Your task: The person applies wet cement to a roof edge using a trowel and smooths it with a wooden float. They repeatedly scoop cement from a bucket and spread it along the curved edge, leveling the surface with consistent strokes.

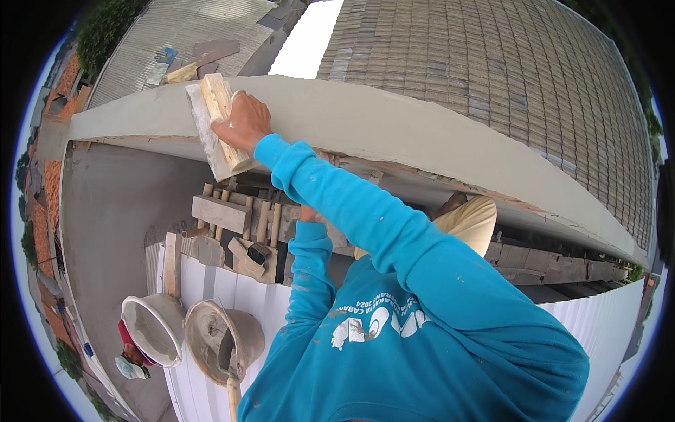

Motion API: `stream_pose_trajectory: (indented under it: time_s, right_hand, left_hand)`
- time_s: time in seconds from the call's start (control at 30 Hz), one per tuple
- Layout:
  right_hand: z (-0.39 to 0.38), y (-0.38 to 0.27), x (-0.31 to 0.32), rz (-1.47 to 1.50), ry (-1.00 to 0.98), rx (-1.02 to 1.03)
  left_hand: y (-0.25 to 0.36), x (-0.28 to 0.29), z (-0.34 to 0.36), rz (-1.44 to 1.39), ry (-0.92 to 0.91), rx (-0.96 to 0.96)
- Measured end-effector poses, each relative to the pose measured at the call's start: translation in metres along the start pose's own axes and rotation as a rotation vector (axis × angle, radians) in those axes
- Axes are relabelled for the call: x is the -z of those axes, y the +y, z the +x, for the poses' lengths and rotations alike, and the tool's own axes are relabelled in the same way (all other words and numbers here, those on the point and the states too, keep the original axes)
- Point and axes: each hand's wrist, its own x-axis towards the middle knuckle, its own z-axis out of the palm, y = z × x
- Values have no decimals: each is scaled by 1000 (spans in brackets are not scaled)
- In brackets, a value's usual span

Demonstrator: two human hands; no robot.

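My right hand [244, 123] grips the wooden handle of a plastering float [204, 126], whose pale, mortar-smeared plate is tilted at the left part of a grey plastered wall top [337, 112]. The arm reaches across my front in a blue sleeve. Beneath that sleeve my left hand [307, 214] is near the wall's inner side. Its fingers are mostly hidden, so their grip cannot be told. Lower left, a bucket [251, 330] has grey mortar inside and a trowel [233, 397] leaning in it. A second, paler bucket [132, 313] with grey residue stands beside it.
Short wooden poles [263, 221], a loose block [221, 213] and boards lie below the wall. White corrugated sheeting [197, 380] runs under the buckets. Beyond the wall is a tiled roof [478, 63]. Another person [133, 355] is at the lower left, partly behind the paler bucket.
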Motion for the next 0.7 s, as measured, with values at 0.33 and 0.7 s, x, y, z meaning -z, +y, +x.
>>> stream_pose_trajectory:
  time_s: [0.33,0.7]
  right_hand:
    - [-13,30,225,473,-303,-214]
    - [-64,44,343,-548,-307,122]
  left_hand:
    - [18,0,-22,107,-35,-5]
    - [52,69,17,107,562,-296]
